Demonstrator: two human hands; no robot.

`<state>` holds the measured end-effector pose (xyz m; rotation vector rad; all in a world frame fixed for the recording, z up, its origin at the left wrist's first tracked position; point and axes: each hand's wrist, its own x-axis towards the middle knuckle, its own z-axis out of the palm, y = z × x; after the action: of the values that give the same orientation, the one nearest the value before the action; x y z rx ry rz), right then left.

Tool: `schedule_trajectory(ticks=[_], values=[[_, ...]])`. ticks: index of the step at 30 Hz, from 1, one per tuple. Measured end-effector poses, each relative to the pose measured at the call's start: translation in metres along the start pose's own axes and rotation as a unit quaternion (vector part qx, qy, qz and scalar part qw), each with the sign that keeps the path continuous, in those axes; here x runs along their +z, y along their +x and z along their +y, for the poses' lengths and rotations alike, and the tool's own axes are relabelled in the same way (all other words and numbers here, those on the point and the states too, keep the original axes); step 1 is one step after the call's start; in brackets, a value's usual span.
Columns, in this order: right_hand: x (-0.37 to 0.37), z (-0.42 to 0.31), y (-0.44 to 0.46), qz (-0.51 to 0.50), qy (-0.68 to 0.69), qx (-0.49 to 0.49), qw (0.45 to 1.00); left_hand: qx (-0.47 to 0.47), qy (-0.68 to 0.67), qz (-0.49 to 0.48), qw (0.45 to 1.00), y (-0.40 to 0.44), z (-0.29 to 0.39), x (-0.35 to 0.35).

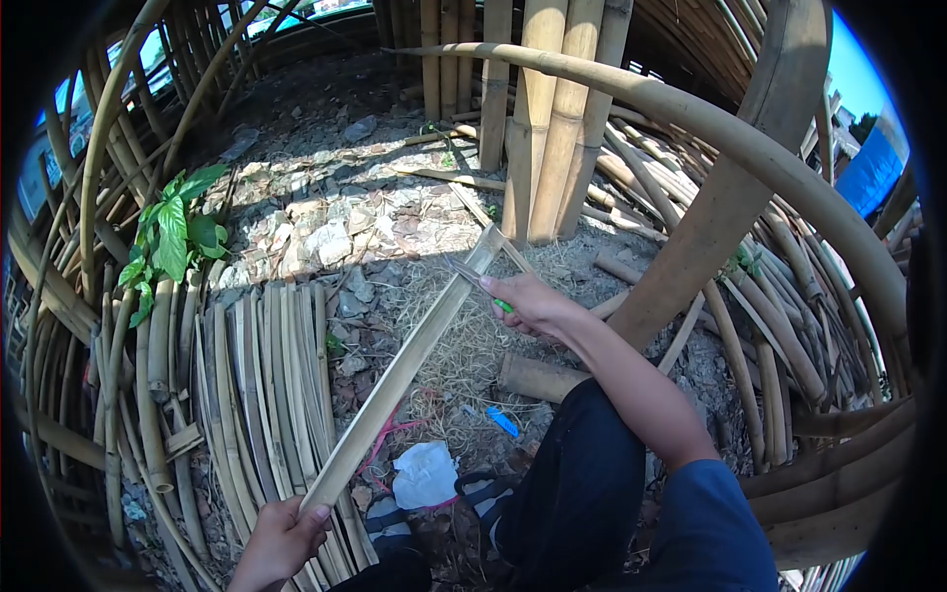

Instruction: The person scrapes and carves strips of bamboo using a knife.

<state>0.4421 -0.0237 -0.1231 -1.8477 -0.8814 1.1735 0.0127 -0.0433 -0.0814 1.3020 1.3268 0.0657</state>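
A long split bamboo strip [395, 380] slants from lower left to upper centre. My left hand [286, 538] grips its lower end, thumb on top. Near the upper end, my right hand [528, 301] is closed round the green handle of a knife [505, 307]. The knife's blade lies across the strip close to its top. Beneath the strip, pale shavings [459, 340] are scattered on the ground.
Split strips [261, 385] lie in a row at left, beside a leafy plant [173, 237]. Upright bamboo poles [557, 128] stand ahead. A curved pole [691, 109] arches across the upper right. A short bamboo piece [541, 378], white paper [424, 474] and a blue scrap [502, 421] lie near my feet.
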Motion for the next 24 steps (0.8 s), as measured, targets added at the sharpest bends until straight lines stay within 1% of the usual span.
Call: schedule_trajectory(ticks=[1,2,3,5,6,7,9,10,11,12,13,14,16,18,19,20,21,23,24], values=[[0.003,-0.002,-0.005,-0.024,-0.007,-0.003,1.0,-0.001,0.0,0.0,1.0,0.001,0.0,0.001],[-0.009,0.016,0.02,-0.007,0.011,-0.009,1.0,0.005,-0.002,0.004,1.0,0.001,-0.002,0.001],[-0.014,0.016,0.019,-0.01,0.014,-0.006,1.0,0.011,-0.003,0.009,1.0,0.0,-0.004,0.001],[-0.023,0.009,0.018,0.05,0.007,0.044,0.998,0.003,0.01,0.002,1.0,0.003,-0.011,-0.006],[-0.008,0.004,0.007,0.026,-0.017,0.023,0.999,-0.002,0.023,-0.008,1.0,0.006,-0.011,-0.006],[-0.009,0.003,0.012,0.028,-0.019,0.021,0.999,0.001,0.021,-0.008,1.0,0.008,-0.009,-0.006],[-0.008,0.013,0.018,-0.004,-0.02,0.014,1.0,0.0,0.018,-0.005,1.0,0.007,-0.007,-0.005],[-0.022,0.006,0.016,0.071,0.006,0.046,0.996,0.015,0.029,0.0,0.999,0.007,-0.011,-0.004],[-0.036,0.018,0.028,0.07,0.007,0.043,0.997,0.016,0.03,0.003,0.999,0.006,-0.013,-0.005],[-0.051,0.038,0.049,0.134,0.09,0.065,0.985,0.028,0.036,-0.002,0.999,0.006,-0.016,-0.007],[-0.06,0.048,0.06,0.195,0.171,0.087,0.962,0.039,0.04,-0.007,0.998,0.007,-0.019,-0.009],[-0.057,0.05,0.056,0.19,0.167,0.086,0.964,0.037,0.035,-0.003,0.999,0.012,-0.019,-0.01],[-0.04,0.05,0.041,0.104,0.241,0.074,0.962,0.031,-0.042,-0.035,0.998,0.028,-0.019,-0.009],[-0.03,0.03,0.029,0.145,0.235,-0.002,0.961,0.0,-0.044,-0.047,0.998,0.038,-0.01,-0.009],[-0.023,0.019,0.022,0.174,0.204,-0.065,0.961,0.005,-0.046,-0.063,0.997,0.043,-0.011,-0.011],[-0.016,0.011,0.014,0.168,0.177,-0.12,0.962,0.014,-0.047,-0.079,0.996,0.049,-0.012,-0.013],[-0.008,0.001,0.006,0.165,0.169,-0.141,0.961,0.006,-0.059,-0.065,0.996,0.053,-0.012,-0.015],[0.004,-0.003,0.001,0.176,0.104,-0.187,0.961,0.026,-0.07,-0.124,0.989,0.058,-0.01,-0.018],[0.012,-0.007,-0.003,0.162,0.101,-0.188,0.963,0.022,-0.081,-0.114,0.99,0.058,-0.009,-0.019]])
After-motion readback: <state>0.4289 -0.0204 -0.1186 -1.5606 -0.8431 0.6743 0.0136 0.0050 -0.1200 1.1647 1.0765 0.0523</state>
